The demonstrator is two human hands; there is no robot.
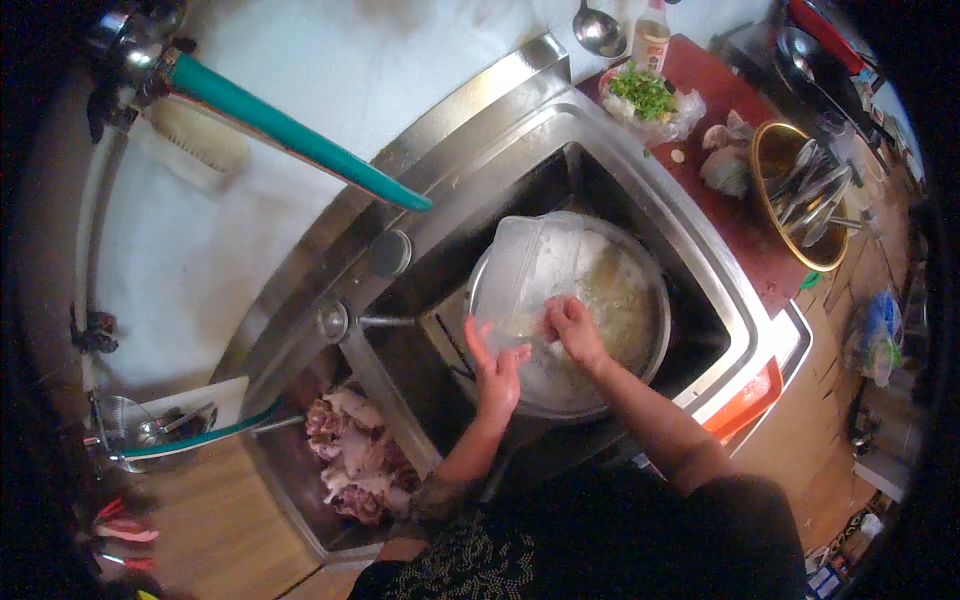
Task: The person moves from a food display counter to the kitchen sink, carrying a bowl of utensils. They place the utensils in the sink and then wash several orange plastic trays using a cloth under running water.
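Over a round metal basin (660, 330) of cloudy water, I have a translucent plastic container (517, 255) tilted in my left hand (496, 371). Its thumb and fingers are spread around the container's near end. My right hand (576, 334) meets the container's right side with fingers curled inward. Blur hides whether those fingertips pinch the container or some small thing. The basin sits inside the larger bowl of a stainless steel sink (720, 262), below a faucet with a green sleeve (300, 142).
Raw meat pieces (360, 457) lie in the smaller sink bowl at left. A red board (750, 247) at right bears chopped green herbs (643, 94), garlic (726, 169) and a golden bowl (759, 187) of utensils. An orange tray (746, 401) stands by the sink's near right corner.
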